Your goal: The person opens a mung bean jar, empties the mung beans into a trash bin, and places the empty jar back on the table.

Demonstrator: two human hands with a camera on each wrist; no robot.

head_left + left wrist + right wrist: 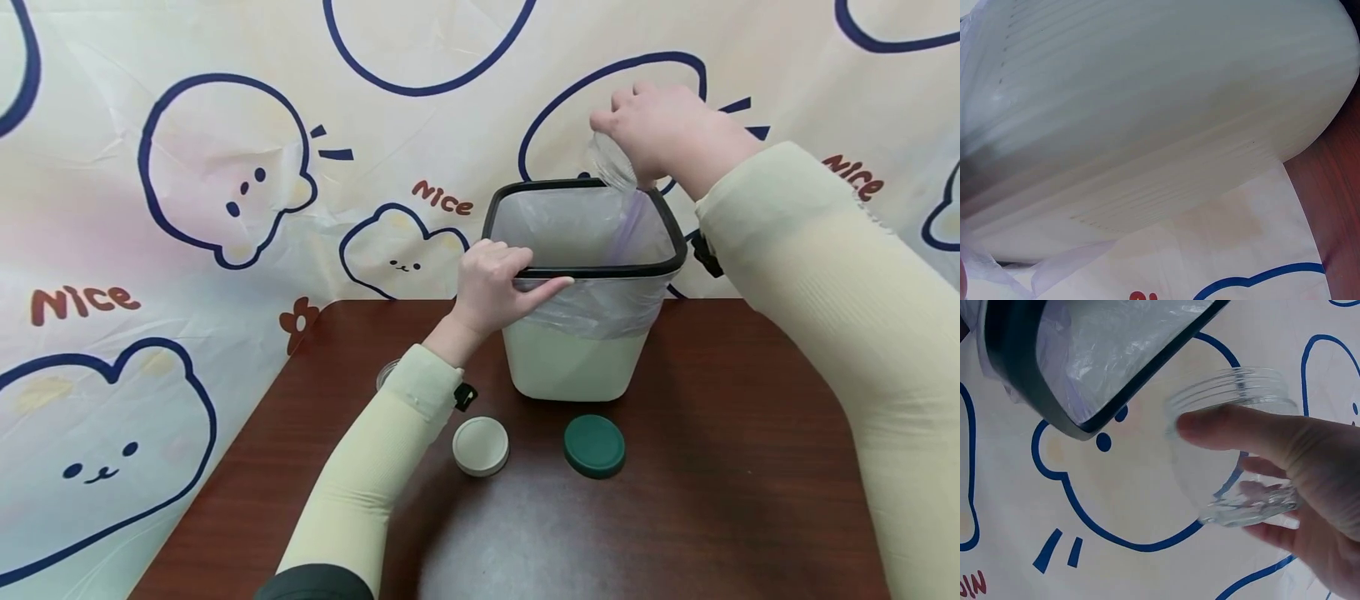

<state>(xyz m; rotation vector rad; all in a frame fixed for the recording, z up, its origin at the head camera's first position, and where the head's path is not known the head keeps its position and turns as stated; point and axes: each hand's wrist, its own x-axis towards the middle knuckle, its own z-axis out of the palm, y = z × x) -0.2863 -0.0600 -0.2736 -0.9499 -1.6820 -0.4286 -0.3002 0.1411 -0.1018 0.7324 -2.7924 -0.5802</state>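
A pale green trash can with a black rim and a clear liner bag stands on the table. My left hand grips its near left rim, thumb stretched along the front edge. Above the far right corner, my right hand holds a clear glass jar, tipped with its mouth toward the bin. In the right wrist view the jar has a threaded neck, no lid, and see-through walls with fingers wrapped round it. The left wrist view is filled by the bin's side.
A white lid and a green lid lie on the dark wood table in front of the bin. Partly behind the left forearm is a clear round object. A cartoon-printed cloth hangs behind the table.
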